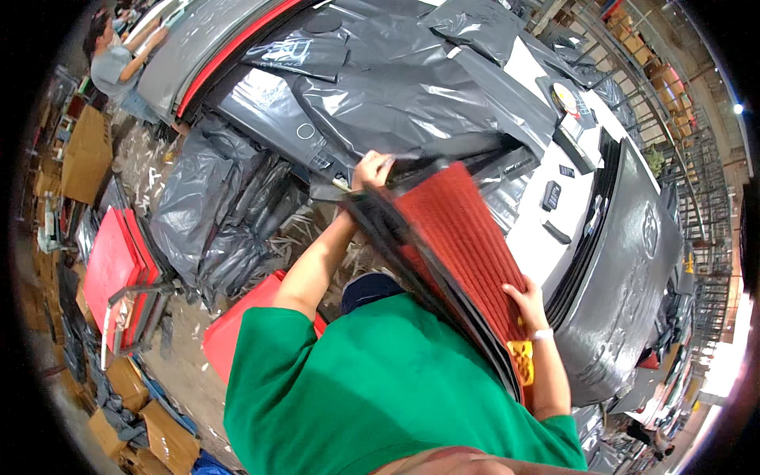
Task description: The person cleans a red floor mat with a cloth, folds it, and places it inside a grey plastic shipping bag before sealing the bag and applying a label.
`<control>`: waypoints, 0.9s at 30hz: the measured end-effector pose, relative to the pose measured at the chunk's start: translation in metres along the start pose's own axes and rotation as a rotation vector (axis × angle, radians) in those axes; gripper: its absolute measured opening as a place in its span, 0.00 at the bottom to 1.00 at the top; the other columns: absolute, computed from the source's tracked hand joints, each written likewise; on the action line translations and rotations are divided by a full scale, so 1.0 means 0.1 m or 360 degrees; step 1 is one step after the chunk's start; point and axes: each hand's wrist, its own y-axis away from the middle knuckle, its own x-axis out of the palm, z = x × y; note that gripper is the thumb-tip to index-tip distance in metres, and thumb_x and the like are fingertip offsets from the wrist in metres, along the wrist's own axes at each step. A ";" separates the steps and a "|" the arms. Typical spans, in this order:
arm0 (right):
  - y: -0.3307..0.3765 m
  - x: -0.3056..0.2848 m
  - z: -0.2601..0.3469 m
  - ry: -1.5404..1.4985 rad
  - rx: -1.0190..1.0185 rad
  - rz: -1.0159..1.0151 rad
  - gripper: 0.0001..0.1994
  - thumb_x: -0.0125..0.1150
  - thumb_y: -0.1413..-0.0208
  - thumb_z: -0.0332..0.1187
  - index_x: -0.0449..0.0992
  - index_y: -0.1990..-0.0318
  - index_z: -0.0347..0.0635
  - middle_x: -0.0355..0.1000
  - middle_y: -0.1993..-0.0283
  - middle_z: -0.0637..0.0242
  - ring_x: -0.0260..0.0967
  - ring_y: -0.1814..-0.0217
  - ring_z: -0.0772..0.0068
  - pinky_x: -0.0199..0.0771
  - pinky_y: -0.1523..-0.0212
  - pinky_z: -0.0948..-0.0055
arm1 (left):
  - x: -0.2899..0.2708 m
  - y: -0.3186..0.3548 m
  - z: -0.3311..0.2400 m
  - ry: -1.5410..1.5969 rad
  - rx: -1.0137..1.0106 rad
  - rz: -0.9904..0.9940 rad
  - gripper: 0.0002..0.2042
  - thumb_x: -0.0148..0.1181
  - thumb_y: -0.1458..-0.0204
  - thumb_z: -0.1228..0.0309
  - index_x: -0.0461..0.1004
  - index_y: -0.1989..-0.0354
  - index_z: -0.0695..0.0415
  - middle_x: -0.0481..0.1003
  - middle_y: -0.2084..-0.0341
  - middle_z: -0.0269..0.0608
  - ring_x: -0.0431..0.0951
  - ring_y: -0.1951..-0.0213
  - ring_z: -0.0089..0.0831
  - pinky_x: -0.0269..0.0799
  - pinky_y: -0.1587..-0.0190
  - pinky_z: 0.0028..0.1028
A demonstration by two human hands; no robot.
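A stack of floor mats leans against my front, with a red ribbed mat on top and dark-edged mats beneath it. My right hand grips the stack's right edge, thumb lying on the red ribs. A yellow label shows near the stack's lower end. Beyond the stack's upper end, a black plastic bag lies with its mouth partly raised. My left hand is closed at the bag's near edge, fingers curled, beside the mats' upper left corner. What its fingertips pinch is partly hidden.
Shiny black plastic bags cover the table ahead. Dark wrapped mats are piled at right, beside a white surface with small black items. Red mats and crumpled black plastic stand left. A person works at far left.
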 end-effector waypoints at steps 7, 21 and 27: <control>-0.72 0.41 0.44 0.0429 -0.0253 0.0336 0.34 0.67 0.62 0.52 0.71 0.53 0.31 0.74 0.61 0.51 0.73 0.60 0.61 0.69 0.57 0.69 | -1.30 -0.02 -0.33 0.0349 -0.0179 0.0600 0.11 0.53 0.46 0.69 0.70 0.72 0.67 0.67 0.82 0.36 0.65 0.75 0.20 0.63 0.69 0.23; -0.94 0.37 0.32 -0.0081 0.0070 -0.0105 0.20 0.68 0.58 0.38 0.75 0.62 0.29 0.75 0.68 0.61 0.70 0.70 0.76 0.69 0.67 0.76 | -1.62 0.40 -1.69 -0.0513 0.0741 0.0203 0.03 0.56 0.55 0.73 0.75 0.76 0.57 0.72 0.81 0.40 0.71 0.79 0.36 0.68 0.75 0.30; -0.62 0.05 -0.10 -0.0332 0.0082 -0.0468 0.18 0.67 0.57 0.37 0.76 0.63 0.30 0.75 0.68 0.63 0.70 0.68 0.76 0.68 0.63 0.78 | -1.24 0.83 -1.08 -0.0315 0.0905 0.0319 0.34 0.65 0.69 0.76 0.63 0.45 0.58 0.68 0.68 0.42 0.71 0.63 0.39 0.67 0.59 0.34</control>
